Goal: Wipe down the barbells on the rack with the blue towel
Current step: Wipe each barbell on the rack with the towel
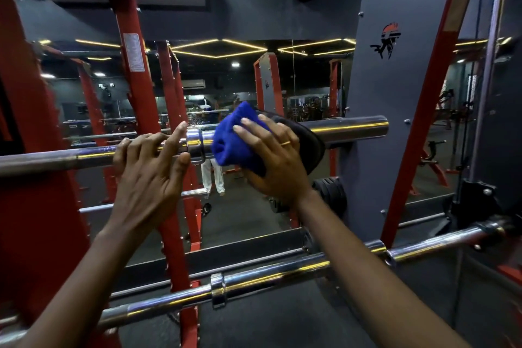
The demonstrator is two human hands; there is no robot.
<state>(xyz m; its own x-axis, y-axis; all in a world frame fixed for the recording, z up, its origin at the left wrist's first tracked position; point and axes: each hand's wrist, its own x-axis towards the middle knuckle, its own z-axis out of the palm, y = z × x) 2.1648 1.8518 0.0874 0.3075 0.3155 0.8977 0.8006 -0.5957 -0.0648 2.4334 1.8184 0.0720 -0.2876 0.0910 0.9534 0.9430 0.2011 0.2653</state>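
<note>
Step in hand: wiping the upper bar, at the thick end just right of its collar. L hand grips the thin part just left of the collar. Its fingers are curled over the top, thumb under, index stretched out to touch the collar. R hand holds the towel, bunched into a wad, against the thick end. Its fingers are spread over the wad; the thumb is below and mostly hidden. The towel sits betw. the collar and a black plate, and appears to touch both. We judge the task partway at most: the bare end past the plate and the lower bar have no cloth on them, and shine alone can't tell us clean vs. dirty. Next move, as we see it: squeeze and twist the wad along the thick end, w/ the L hand steadying the bar so it doesn't roll. The plate blocks the path, so the wad must lift over it to reach the end. Counts: hands 2; towel 1; ring 1, on R hand; bars, 1 upper, and 1 or 2 at the lower level (arm hides the join, can't tell). Plates: 1 on the upper bar, plus a dark stack below, no. unclear. Red rack posts, several; some are reflections in the mirror, so not counted.
</note>
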